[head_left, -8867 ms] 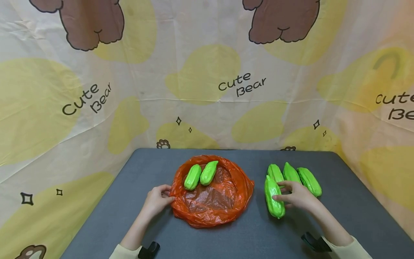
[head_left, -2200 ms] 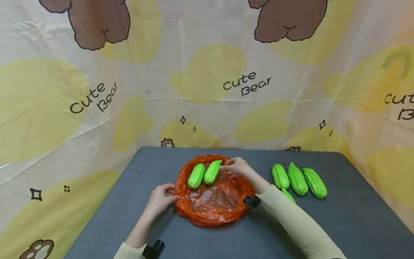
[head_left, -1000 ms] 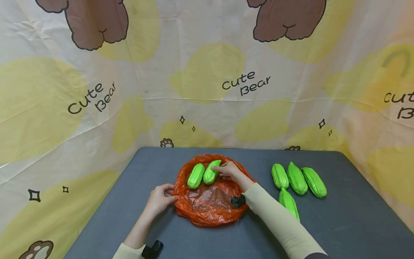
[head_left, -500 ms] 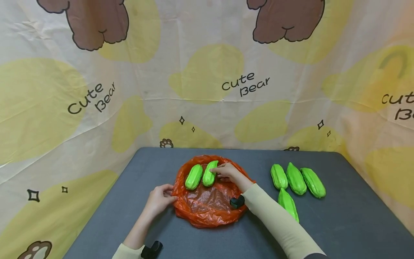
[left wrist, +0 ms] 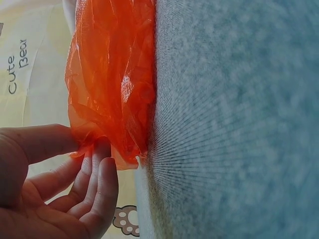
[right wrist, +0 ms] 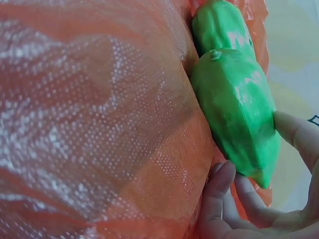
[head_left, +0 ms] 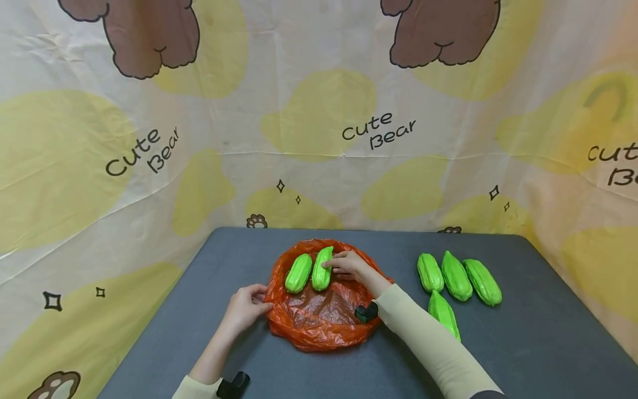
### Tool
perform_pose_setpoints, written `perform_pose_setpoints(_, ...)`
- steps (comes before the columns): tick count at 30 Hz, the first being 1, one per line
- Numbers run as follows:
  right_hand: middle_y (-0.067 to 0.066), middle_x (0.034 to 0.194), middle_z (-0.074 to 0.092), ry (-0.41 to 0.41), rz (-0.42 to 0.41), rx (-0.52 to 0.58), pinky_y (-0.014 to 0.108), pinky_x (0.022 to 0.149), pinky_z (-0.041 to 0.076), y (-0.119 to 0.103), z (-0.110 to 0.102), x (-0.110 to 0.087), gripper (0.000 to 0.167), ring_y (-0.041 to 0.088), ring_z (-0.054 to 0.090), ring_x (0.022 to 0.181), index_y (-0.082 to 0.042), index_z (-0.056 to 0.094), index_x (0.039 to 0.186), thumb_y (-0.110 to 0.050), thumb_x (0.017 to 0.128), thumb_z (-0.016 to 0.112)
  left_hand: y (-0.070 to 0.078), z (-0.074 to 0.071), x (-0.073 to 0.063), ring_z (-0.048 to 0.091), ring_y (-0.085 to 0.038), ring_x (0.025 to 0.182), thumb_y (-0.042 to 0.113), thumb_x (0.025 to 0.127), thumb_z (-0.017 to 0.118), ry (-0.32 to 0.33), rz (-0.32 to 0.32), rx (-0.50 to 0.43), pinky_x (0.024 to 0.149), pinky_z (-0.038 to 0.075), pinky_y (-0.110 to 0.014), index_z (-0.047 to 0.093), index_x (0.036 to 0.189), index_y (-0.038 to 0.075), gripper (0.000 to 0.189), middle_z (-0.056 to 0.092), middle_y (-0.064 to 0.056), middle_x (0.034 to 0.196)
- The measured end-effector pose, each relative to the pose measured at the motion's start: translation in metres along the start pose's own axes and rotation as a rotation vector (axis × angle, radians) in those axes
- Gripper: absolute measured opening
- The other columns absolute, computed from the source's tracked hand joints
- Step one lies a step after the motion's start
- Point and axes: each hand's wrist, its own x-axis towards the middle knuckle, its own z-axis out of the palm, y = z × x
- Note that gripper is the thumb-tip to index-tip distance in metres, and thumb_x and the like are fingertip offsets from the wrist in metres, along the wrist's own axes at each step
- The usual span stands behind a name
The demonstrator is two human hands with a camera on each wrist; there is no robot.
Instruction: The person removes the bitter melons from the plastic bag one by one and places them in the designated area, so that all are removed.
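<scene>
An orange-red plastic bag (head_left: 326,337) lies spread on the table with its mouth rolled into a rim. Inside, toward the back, two glossy green ridged gourds (head_left: 298,274) lie side by side. At the bag's left rim my left hand (head_left: 243,308) pinches the plastic (left wrist: 112,74) between thumb and fingers. My right hand (head_left: 351,267) reaches over the bag's right side and holds the right-hand gourd (head_left: 321,271) near its pointed end. In the right wrist view, the thumb touches one side of this gourd (right wrist: 237,109), with fingers by its tip.
Right of the bag, three green gourds (head_left: 456,277) lie in a row on the grey table (head_left: 528,343). Another gourd (head_left: 443,315) lies in front of them, partly behind the right sleeve (head_left: 428,338). A printed cloth (head_left: 319,166) hangs behind the table.
My right hand has gone from the gourds on the right into the bag and taken hold of the right-hand gourd there, which now lies slightly further left and straighter. My left hand stays at the rim.
</scene>
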Motion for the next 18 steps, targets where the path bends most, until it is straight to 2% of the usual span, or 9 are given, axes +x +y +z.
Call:
perform_pose_setpoints(3, 0.011, 0.120, 0.061, -0.015, -0.019, 0.013, 0.032, 0.079, 0.054, -0.0006, 0.0012, -0.0021, 0.066, 0.020, 0.064, 0.100, -0.001, 0.047, 0.136, -0.027, 0.081, 0.074, 0.0002, -0.0003, -0.0003, 0.063, -0.014, 0.074, 0.005, 0.077, 0.074, 0.002, 0.002, -0.002, 0.063, 0.051, -0.028, 0.068, 0.103, 0.001, 0.027, 0.067, -0.006, 0.086)
perform_pose_setpoints(12, 0.016, 0.118, 0.060, -0.055, -0.022, 0.073, 0.035, 0.082, 0.054, 0.0011, 0.0054, -0.0032, 0.063, 0.024, 0.066, 0.094, 0.003, 0.045, 0.134, -0.020, 0.083, 0.073, 0.0004, -0.0020, -0.0019, 0.062, -0.014, 0.073, 0.005, 0.077, 0.075, 0.004, -0.014, -0.007, 0.061, 0.050, -0.027, 0.068, 0.103, 0.001, 0.028, 0.066, -0.007, 0.086)
perform_pose_setpoints(18, 0.020, 0.122, 0.057, -0.062, -0.020, 0.124, 0.036, 0.083, 0.054, 0.0010, 0.0050, -0.0045, 0.063, 0.028, 0.066, 0.098, 0.005, 0.042, 0.136, -0.016, 0.084, 0.071, 0.0007, -0.0026, -0.0032, 0.062, -0.014, 0.072, 0.005, 0.077, 0.074, 0.010, -0.016, -0.003, 0.061, 0.050, -0.028, 0.068, 0.103, 0.001, 0.028, 0.066, -0.007, 0.085)
